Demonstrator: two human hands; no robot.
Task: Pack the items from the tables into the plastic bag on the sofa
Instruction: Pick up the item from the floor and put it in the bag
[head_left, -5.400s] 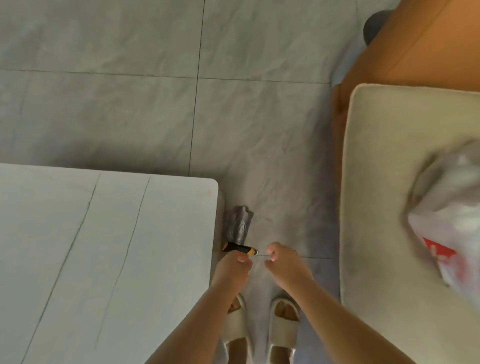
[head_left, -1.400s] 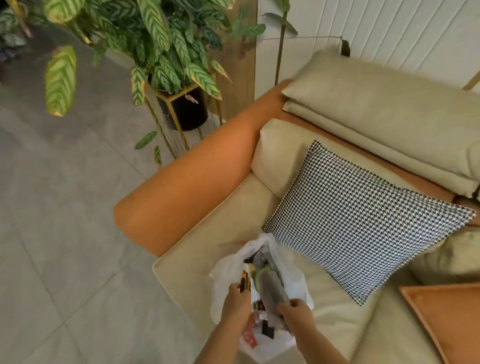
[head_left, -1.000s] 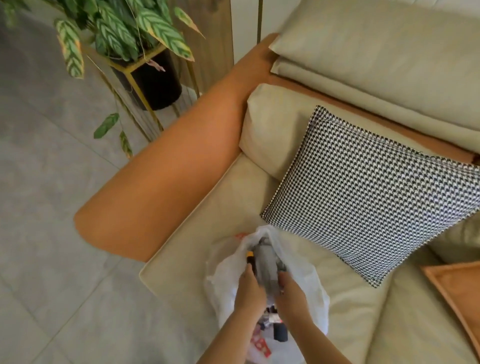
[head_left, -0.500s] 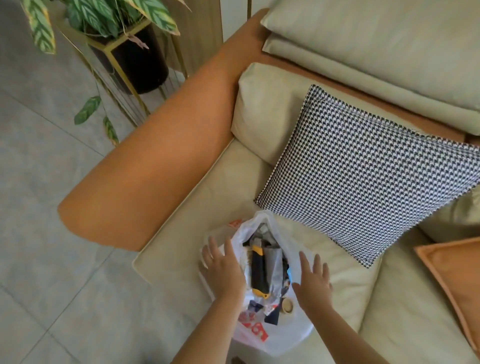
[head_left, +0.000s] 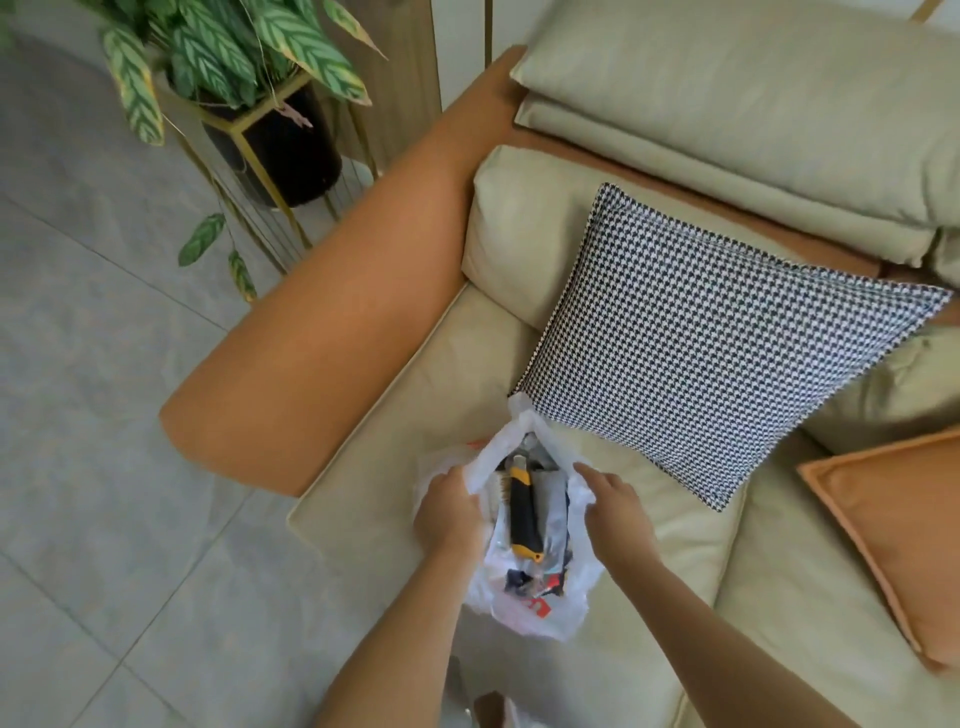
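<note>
A white plastic bag (head_left: 540, 608) with red print lies on the beige sofa seat (head_left: 415, 374) near its front edge. Inside it a black and yellow utility knife (head_left: 523, 514) lies on top of a grey pouch (head_left: 553, 512) and several other small items. My left hand (head_left: 451, 512) grips the bag's left rim. My right hand (head_left: 615, 506) holds the bag's right rim, and the mouth is pulled open between the two hands.
A houndstooth cushion (head_left: 717, 358) leans just behind the bag, an orange cushion (head_left: 893, 525) at the right. The orange sofa arm (head_left: 332, 332) runs along the left. A potted plant (head_left: 249, 83) on a gold stand stands on the grey tiled floor (head_left: 88, 415).
The utility knife went from my left hand into the bag. Both hands, spread flat beside the bag half a second ago, now grip its rims.
</note>
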